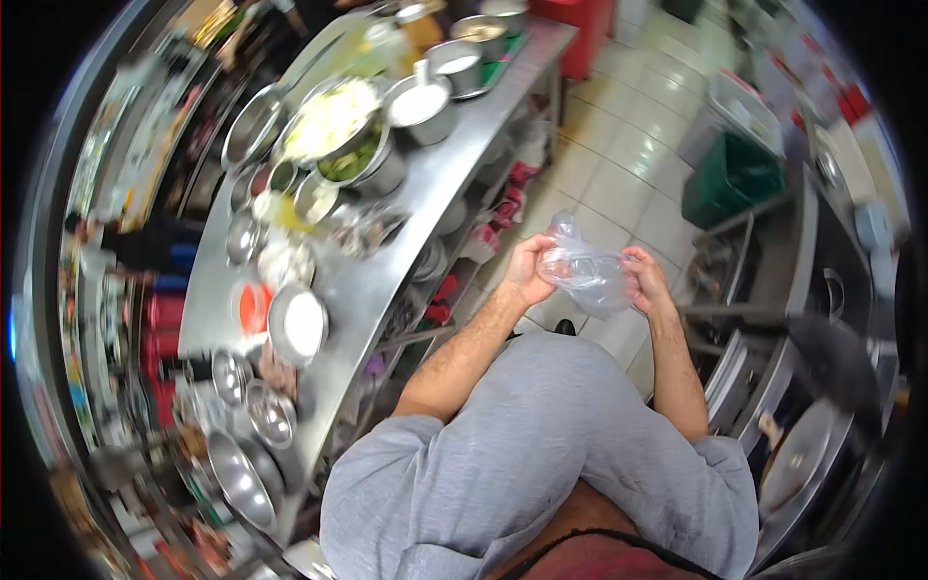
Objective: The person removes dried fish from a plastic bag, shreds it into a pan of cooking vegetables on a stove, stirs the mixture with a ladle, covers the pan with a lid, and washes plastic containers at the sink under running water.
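A clear plastic bag (pixel 588 274) hangs between my two hands, in front of my body and above the tiled floor. My left hand (pixel 530 271) pinches its left edge, with the thumb and fingers closed on the thin film. At the opposite edge, my right hand (pixel 646 280) grips the bag with its fingers curled. The film looks crumpled, and a puckered part of it sticks up above my left hand. Whether anything is inside cannot be made out.
Left of me runs a steel table (pixel 372 290) with a bowl of pale chopped food (pixel 333 116), steel pots (pixel 420 106) and empty metal bowls (pixel 271 411). A green bin (pixel 730 179) stands ahead right. Steel equipment (pixel 822 251) lines my right side.
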A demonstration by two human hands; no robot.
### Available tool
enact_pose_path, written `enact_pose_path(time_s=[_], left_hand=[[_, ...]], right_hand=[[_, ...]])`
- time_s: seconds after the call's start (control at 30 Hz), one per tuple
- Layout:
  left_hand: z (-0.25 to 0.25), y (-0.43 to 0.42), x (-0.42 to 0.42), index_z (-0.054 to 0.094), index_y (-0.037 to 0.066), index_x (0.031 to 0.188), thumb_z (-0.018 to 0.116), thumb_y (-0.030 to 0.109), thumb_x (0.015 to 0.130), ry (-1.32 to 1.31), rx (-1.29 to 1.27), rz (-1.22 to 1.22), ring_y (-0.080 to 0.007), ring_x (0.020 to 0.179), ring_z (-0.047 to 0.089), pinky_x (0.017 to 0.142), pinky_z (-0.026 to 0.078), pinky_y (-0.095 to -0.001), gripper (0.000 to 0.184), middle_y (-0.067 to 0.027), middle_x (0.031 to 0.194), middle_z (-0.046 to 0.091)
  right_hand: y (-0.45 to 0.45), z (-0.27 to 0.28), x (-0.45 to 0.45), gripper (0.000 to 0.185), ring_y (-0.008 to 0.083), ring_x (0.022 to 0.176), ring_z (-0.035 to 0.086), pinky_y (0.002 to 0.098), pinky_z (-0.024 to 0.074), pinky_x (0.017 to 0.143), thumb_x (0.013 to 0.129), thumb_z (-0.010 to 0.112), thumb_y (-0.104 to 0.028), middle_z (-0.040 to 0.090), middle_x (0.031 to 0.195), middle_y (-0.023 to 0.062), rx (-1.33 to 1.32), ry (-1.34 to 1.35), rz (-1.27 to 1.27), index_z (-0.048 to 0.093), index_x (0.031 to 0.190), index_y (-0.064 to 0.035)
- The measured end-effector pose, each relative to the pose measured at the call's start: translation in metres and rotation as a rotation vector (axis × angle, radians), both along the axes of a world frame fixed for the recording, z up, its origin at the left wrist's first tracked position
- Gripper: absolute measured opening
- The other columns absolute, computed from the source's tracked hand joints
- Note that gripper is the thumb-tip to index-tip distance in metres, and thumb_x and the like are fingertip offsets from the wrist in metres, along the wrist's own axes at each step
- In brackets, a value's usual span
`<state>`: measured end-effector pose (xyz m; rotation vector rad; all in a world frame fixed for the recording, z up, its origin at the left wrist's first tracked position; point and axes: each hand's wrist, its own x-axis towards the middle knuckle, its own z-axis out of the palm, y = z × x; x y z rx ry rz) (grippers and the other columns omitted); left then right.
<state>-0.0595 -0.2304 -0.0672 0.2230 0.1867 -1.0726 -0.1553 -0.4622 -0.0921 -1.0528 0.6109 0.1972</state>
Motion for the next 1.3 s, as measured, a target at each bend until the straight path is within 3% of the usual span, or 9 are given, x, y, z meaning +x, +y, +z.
enact_pose_path(time_s=[0.1, 0.2, 0.27, 0.3, 0.43, 0.63, 0.9, 1.07, 1.3], left_hand=[[0.022, 0.029, 0.001, 0.055, 0.005, 0.094, 0.053, 0.005, 0.080, -0.212, 0.102, 0.332, -0.0227, 0.085, 0.056, 0.070, 0.049, -0.0364, 0.014, -0.0085, 0.088, 0.058], [-0.002, 0.077, 0.013, 0.063, 0.009, 0.096, 0.058, -0.002, 0.070, -1.187, 1.029, 0.247, -0.0235, 0.091, 0.054, 0.079, 0.046, -0.0350, 0.028, -0.0090, 0.097, 0.052], [-0.026, 0.090, 0.001, 0.062, 0.009, 0.103, 0.058, -0.002, 0.069, -1.358, 1.342, 0.252, -0.0272, 0.091, 0.054, 0.081, 0.045, -0.0357, 0.035, -0.0119, 0.102, 0.050], [-0.038, 0.097, -0.008, 0.061, 0.009, 0.109, 0.059, -0.001, 0.068, -1.534, 1.644, 0.216, -0.0309, 0.090, 0.053, 0.083, 0.045, -0.0363, 0.043, -0.0148, 0.106, 0.048], [-0.052, 0.127, -0.039, 0.052, 0.011, 0.123, 0.064, 0.005, 0.066, -1.282, 1.735, 0.004, -0.0336, 0.108, 0.048, 0.091, 0.041, -0.0377, 0.058, -0.0179, 0.113, 0.047], [-0.035, 0.156, -0.051, 0.042, 0.011, 0.130, 0.068, 0.015, 0.069, -1.125, 1.906, -0.232, -0.0348, 0.116, 0.045, 0.092, 0.042, -0.0411, 0.067, -0.0197, 0.130, 0.039], [-0.043, 0.169, -0.063, 0.038, 0.007, 0.131, 0.070, 0.018, 0.069, -1.182, 1.888, -0.189, -0.0374, 0.120, 0.041, 0.096, 0.039, -0.0420, 0.070, -0.0216, 0.136, 0.033], [-0.041, 0.165, -0.036, 0.035, 0.003, 0.132, 0.070, 0.017, 0.069, -1.253, 1.836, -0.183, -0.0350, 0.123, 0.037, 0.099, 0.036, -0.0405, 0.073, -0.0223, 0.136, 0.032], [-0.029, 0.130, 0.024, 0.029, 0.001, 0.134, 0.071, 0.010, 0.067, -1.484, 1.785, 0.075, -0.0340, 0.127, 0.032, 0.102, 0.033, -0.0380, 0.080, -0.0228, 0.138, 0.029]], right_hand=[[0.021, 0.010, 0.044, 0.009, 0.0062, 0.046, 0.042, 0.0222, 0.0296, 0.035, 0.080, 0.057, -0.004, 0.052, 0.067, -0.0011, 0.109, -0.047, -0.001, 0.053, 0.083, -0.0103], [0.025, 0.012, 0.086, 0.012, 0.0087, 0.053, 0.047, 0.0239, 0.0370, 0.042, 0.079, 0.057, -0.003, 0.054, 0.071, 0.0008, 0.052, -0.052, 0.205, 0.053, 0.088, -0.0093], [0.036, 0.018, 0.114, 0.017, 0.0109, 0.060, 0.051, 0.0258, 0.0423, 0.049, 0.078, 0.060, -0.004, 0.055, 0.076, 0.0020, 0.012, -0.061, 0.378, 0.054, 0.093, -0.0089], [0.049, 0.032, 0.127, 0.027, 0.0156, 0.073, 0.052, 0.0293, 0.0443, 0.061, 0.074, 0.063, -0.006, 0.054, 0.085, 0.0057, -0.333, -0.155, 0.571, 0.055, 0.100, -0.0093], [0.133, 0.085, 0.181, 0.064, 0.0323, 0.109, 0.044, 0.0379, 0.0374, 0.095, 0.058, 0.066, -0.011, 0.043, 0.117, 0.0169, -1.105, -0.856, 0.687, 0.052, 0.121, -0.0162], [0.306, 0.105, 0.207, 0.069, 0.0347, 0.116, 0.040, 0.0477, 0.0367, 0.093, 0.068, 0.068, -0.019, 0.033, 0.132, 0.0156, -1.224, -1.126, 1.040, 0.040, 0.130, -0.0242], [0.352, 0.058, 0.233, 0.066, 0.0360, 0.111, 0.043, 0.0485, 0.0449, 0.084, 0.067, 0.069, -0.011, 0.025, 0.136, 0.0166, -1.535, -1.053, 1.086, 0.040, 0.126, -0.0204], [0.292, 0.057, 0.218, 0.051, 0.0360, 0.104, 0.048, 0.0417, 0.0459, 0.085, 0.065, 0.066, -0.007, 0.037, 0.125, 0.0150, -1.142, -0.870, 0.874, 0.053, 0.114, -0.0181], [0.137, 0.050, 0.156, 0.049, 0.0192, 0.092, 0.056, 0.0313, 0.0451, 0.082, 0.064, 0.073, -0.007, 0.056, 0.106, 0.0102, 0.015, -0.358, 0.571, 0.053, 0.108, -0.0015]])
